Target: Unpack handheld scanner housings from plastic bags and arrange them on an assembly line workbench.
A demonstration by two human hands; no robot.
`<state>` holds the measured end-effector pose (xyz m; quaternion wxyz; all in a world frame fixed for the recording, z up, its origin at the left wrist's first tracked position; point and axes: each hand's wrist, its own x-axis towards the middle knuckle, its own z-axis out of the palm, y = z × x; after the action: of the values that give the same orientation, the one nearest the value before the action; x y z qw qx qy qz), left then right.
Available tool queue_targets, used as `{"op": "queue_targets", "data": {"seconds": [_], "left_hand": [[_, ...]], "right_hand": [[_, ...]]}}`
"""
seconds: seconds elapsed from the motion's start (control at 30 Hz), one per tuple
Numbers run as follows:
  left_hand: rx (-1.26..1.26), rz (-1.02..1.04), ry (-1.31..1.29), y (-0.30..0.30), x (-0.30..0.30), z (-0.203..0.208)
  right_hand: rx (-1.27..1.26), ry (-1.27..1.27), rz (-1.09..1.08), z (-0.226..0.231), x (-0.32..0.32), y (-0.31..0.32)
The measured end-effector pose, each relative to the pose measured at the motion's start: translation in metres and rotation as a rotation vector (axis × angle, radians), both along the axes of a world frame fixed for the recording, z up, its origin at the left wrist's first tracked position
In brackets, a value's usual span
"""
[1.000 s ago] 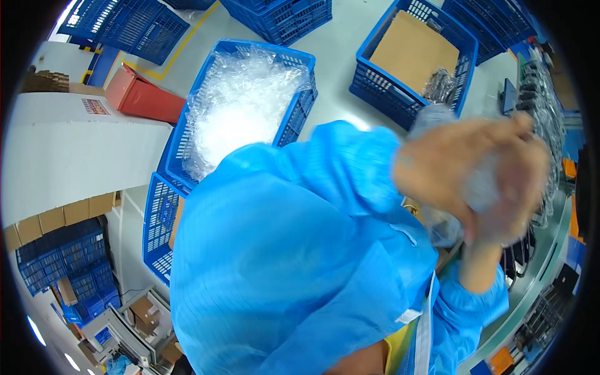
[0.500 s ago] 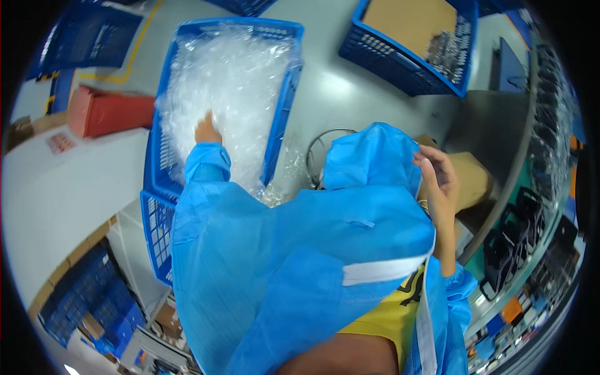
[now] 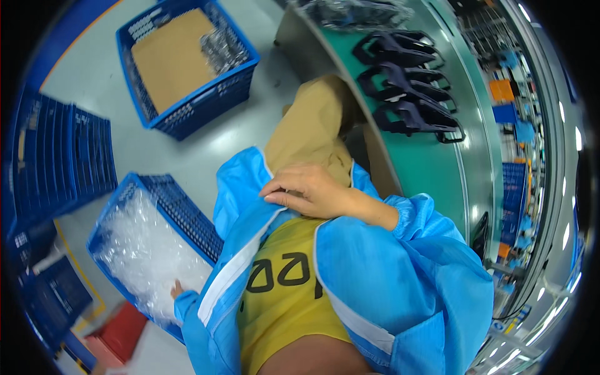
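My left hand (image 3: 177, 289) reaches down to the clear plastic bags (image 3: 147, 240), which fill a blue crate (image 3: 187, 222) on the floor. Its fingers look small and stretched out, apart from one another, and I make out nothing held in them. My right hand (image 3: 312, 190) is at my front, over my lap. Its thumb and fingertips come together on the loose front of my blue jacket (image 3: 240, 184). A yellow shirt (image 3: 281, 281) shows between the jacket's two white-edged sides.
A green-topped workbench (image 3: 431, 169) runs along my right, with several dark plastic frames (image 3: 409, 81) on it. Ahead stands a blue crate (image 3: 212, 103) with cardboard and wrapped parts. Stacked blue crates (image 3: 56, 156) and a red box (image 3: 119, 334) are at the left.
My view has swung right, so the bag-filled crate now lies lower left. My right hand has closed from a loose, raised pose onto the jacket front. My left hand stays at the bags.
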<state>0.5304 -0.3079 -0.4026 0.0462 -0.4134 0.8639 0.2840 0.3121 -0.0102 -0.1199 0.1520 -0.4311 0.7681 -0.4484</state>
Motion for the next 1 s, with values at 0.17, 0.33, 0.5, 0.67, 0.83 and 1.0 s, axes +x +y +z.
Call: {"op": "queue_targets", "data": {"seconds": [0.17,0.33,0.5,0.67,0.83,1.0], "left_hand": [[-0.104,0.018,0.097,-0.022,-0.023,0.085],[-0.225,0.077,0.151,-0.045,-0.038,0.158],[-0.522,-0.208,0.583,-0.003,-0.142,0.218],[-0.514,-1.31,1.195,0.219,-0.291,0.303],[-0.459,-1.876,1.237,0.305,-0.306,0.326],[0.021,-1.898,1.186,0.375,-0.285,0.315]], "right_hand": [[-0.04,0.087,-0.258,0.004,-0.002,0.054],[-0.019,0.353,-0.614,0.011,0.009,0.121],[0.192,0.796,-1.06,0.048,-0.022,0.202],[0.426,0.756,-0.979,0.045,-0.042,0.236],[0.478,0.69,-0.843,0.064,-0.019,0.26],[0.557,0.455,-0.962,0.07,0.018,0.296]]}}
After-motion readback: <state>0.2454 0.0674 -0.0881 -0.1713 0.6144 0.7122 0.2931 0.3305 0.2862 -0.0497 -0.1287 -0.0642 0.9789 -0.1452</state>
